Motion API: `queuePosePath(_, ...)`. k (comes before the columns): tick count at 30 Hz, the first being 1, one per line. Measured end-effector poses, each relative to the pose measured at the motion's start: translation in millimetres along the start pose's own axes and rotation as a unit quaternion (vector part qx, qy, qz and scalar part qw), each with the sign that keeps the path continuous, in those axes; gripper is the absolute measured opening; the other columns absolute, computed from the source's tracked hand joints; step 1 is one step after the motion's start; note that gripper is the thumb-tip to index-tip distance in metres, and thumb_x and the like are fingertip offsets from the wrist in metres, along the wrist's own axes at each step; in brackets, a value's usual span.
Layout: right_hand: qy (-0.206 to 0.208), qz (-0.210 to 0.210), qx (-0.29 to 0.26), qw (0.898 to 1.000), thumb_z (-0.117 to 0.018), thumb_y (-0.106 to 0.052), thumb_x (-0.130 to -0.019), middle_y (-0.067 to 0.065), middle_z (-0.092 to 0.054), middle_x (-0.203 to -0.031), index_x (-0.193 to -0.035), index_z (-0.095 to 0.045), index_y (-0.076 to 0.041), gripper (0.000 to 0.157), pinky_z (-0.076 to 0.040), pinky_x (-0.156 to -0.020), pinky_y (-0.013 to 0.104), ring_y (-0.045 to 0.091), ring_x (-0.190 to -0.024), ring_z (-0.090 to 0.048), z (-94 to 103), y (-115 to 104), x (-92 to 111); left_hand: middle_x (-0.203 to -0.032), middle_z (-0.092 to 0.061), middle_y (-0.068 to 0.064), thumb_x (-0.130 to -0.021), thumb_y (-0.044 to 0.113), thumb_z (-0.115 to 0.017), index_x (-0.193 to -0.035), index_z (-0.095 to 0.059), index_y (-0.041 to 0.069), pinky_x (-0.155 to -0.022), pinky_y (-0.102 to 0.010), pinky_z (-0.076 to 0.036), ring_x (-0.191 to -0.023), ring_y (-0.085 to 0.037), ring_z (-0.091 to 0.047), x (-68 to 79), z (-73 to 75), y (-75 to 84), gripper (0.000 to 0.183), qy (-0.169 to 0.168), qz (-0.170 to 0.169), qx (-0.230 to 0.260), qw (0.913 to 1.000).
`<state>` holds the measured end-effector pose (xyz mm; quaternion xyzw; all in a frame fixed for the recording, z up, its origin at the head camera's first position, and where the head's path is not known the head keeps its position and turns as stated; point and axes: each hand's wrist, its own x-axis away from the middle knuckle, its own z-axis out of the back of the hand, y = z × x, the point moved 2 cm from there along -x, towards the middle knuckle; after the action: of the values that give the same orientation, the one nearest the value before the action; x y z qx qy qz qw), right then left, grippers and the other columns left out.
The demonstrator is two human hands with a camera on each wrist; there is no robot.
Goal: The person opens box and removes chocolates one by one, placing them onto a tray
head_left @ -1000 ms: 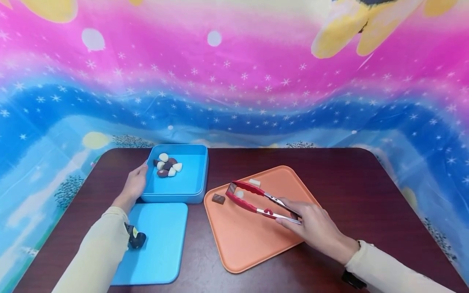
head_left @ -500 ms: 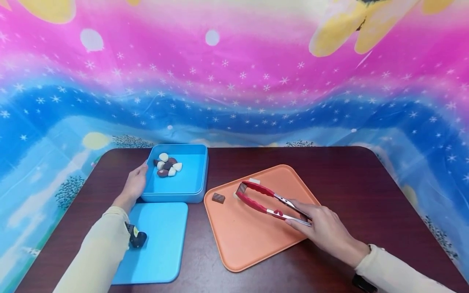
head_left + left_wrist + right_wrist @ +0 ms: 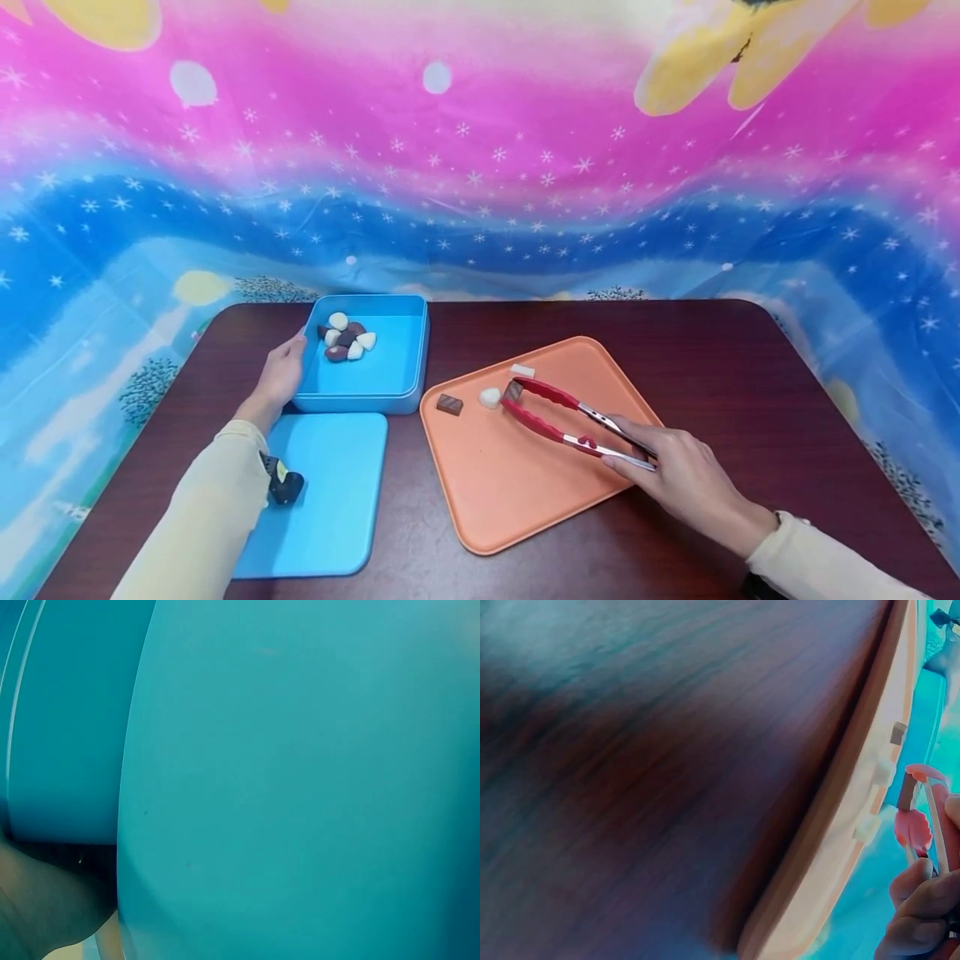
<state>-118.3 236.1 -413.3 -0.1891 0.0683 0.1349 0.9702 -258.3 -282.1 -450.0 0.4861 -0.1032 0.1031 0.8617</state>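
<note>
My right hand (image 3: 686, 475) grips red-and-steel tongs (image 3: 542, 425). Between the tong tips is a brown, chocolate-like block (image 3: 513, 390), held over the orange tray (image 3: 540, 500). On that tray lie a white rounded piece (image 3: 490, 397), a white bar (image 3: 522, 370) and another brown block (image 3: 450, 405) near the left corner. My left hand (image 3: 279, 371) rests against the left outer wall of a blue box (image 3: 417, 392), its fingertips at the rim. Several white and dark brown pieces (image 3: 348, 340) sit together inside the box, toward its left side.
A flat blue lid (image 3: 330, 500) lies in front of the box, under my left forearm. All stand on a dark reddish wooden table (image 3: 750, 400). A colourful printed cloth (image 3: 480, 208) hangs behind the table and along its sides.
My right hand and the tongs, with the brown block between their tips, have moved right across the tray, uncovering the white rounded piece. My left hand stays at the box.
</note>
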Motion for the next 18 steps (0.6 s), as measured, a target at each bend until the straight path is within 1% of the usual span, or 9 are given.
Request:
queuePosePath(2,-0.003,-0.001,0.000,1.000,-0.080,-0.043,-0.085,-0.012,-0.072,-0.086,-0.133,-0.069,-0.022,0.054,-0.042,-0.062,0.027,0.006,-0.072,-0.054,-0.2,2.5,0.7,-0.171,0.001,-0.011,-0.109,0.049,-0.009,-0.163,0.002,0.017,-0.126,-0.066,-0.007,-0.158,-0.041,0.002,-0.7,-0.5,0.0,0.063,0.002,-0.001,0.001,1.0000)
queuePosePath(3,-0.006,-0.001,-0.002,1.000,-0.080,-0.043,-0.085,-0.010,-0.073,-0.087,-0.133,-0.069,-0.021,0.054,-0.044,-0.062,0.028,0.007,-0.073,-0.058,-0.5,3.7,0.8,-0.171,0.001,-0.011,-0.109,0.049,-0.008,-0.162,0.002,0.017,-0.126,-0.066,-0.007,-0.158,-0.041,0.002,-0.8,-0.6,-0.1,0.063,0.002,0.000,0.000,1.0000)
queuePosePath(4,-0.007,-0.001,-0.003,1.000,-0.080,-0.042,-0.085,-0.006,-0.076,-0.095,-0.133,-0.069,-0.021,0.054,-0.047,-0.063,0.030,0.008,-0.076,-0.061,-1.0,4.7,0.7,-0.171,0.001,-0.011,-0.109,0.049,-0.008,-0.162,0.002,0.017,-0.126,-0.066,-0.007,-0.158,-0.041,0.002,-1.0,-0.6,-0.2,0.063,0.003,0.000,0.000,1.0000)
queuePosePath(5,-0.008,-0.001,-0.005,1.000,-0.080,-0.042,-0.085,-0.003,-0.078,-0.103,-0.133,-0.069,-0.021,0.054,-0.049,-0.065,0.033,0.010,-0.080,-0.064,-1.6,5.6,0.7,-0.171,0.001,-0.011,-0.109,0.049,-0.008,-0.162,0.002,0.016,-0.126,-0.066,-0.007,-0.158,-0.041,0.002,-1.2,-0.6,-0.2,0.063,0.004,0.000,0.000,1.0000)
queuePosePath(6,-0.009,-0.001,-0.007,1.000,-0.080,-0.042,-0.085,0.000,-0.078,-0.109,-0.133,-0.069,-0.020,0.054,-0.052,-0.066,0.035,0.013,-0.084,-0.068,-2.4,6.5,0.6,-0.171,0.001,-0.012,-0.109,0.049,-0.008,-0.162,0.002,0.016,-0.126,-0.066,-0.007,-0.158,-0.042,0.002,-1.5,-0.3,-0.4,0.063,0.005,0.001,-0.001,1.0000)
queuePosePath(7,-0.009,0.000,-0.009,1.000,-0.080,-0.042,-0.085,0.002,-0.077,-0.117,-0.133,-0.069,-0.020,0.054,-0.054,-0.067,0.037,0.015,-0.087,-0.070,-3.2,7.2,0.7,-0.171,0.001,-0.012,-0.109,0.049,-0.008,-0.162,0.002,0.016,-0.126,-0.066,-0.008,-0.158,-0.042,0.002,-1.6,-0.3,-0.5,0.063,0.007,0.002,-0.002,1.0000)
queuePosePath(8,-0.009,0.001,-0.009,1.000,-0.080,-0.042,-0.085,0.003,-0.076,-0.120,-0.133,-0.069,-0.020,0.054,-0.055,-0.069,0.039,0.017,-0.091,-0.072,-4.1,7.9,0.7,-0.171,0.001,-0.012,-0.109,0.049,-0.008,-0.162,0.002,0.016,-0.126,-0.066,-0.008,-0.158,-0.042,0.002,-1.8,-0.1,-0.7,0.063,0.006,0.003,-0.003,1.0000)
queuePosePath(14,-0.001,0.004,-0.005,1.000,-0.081,-0.042,-0.085,0.003,-0.076,-0.120,-0.132,-0.070,-0.020,0.053,-0.056,-0.069,0.041,0.019,-0.091,-0.073,-8.9,11.4,0.6,-0.171,0.000,-0.012,-0.109,0.049,-0.008,-0.162,0.002,0.017,-0.125,-0.066,-0.008,-0.158,-0.042,0.001,-2.1,0.0,-0.4,0.063,0.004,0.004,-0.005,1.0000)
queuePosePath(18,-0.018,-0.012,-0.008,1.000,-0.080,-0.045,-0.084,0.006,-0.076,-0.120,-0.133,-0.069,-0.020,0.056,-0.056,-0.068,0.040,0.020,-0.091,-0.073,-11.0,12.7,0.9,-0.171,0.000,-0.012,-0.109,0.050,-0.008,-0.162,0.001,0.017,-0.126,-0.066,-0.008,-0.158,-0.042,0.001,-2.4,0.0,-0.4,0.063,0.002,-0.001,-0.004,1.0000)
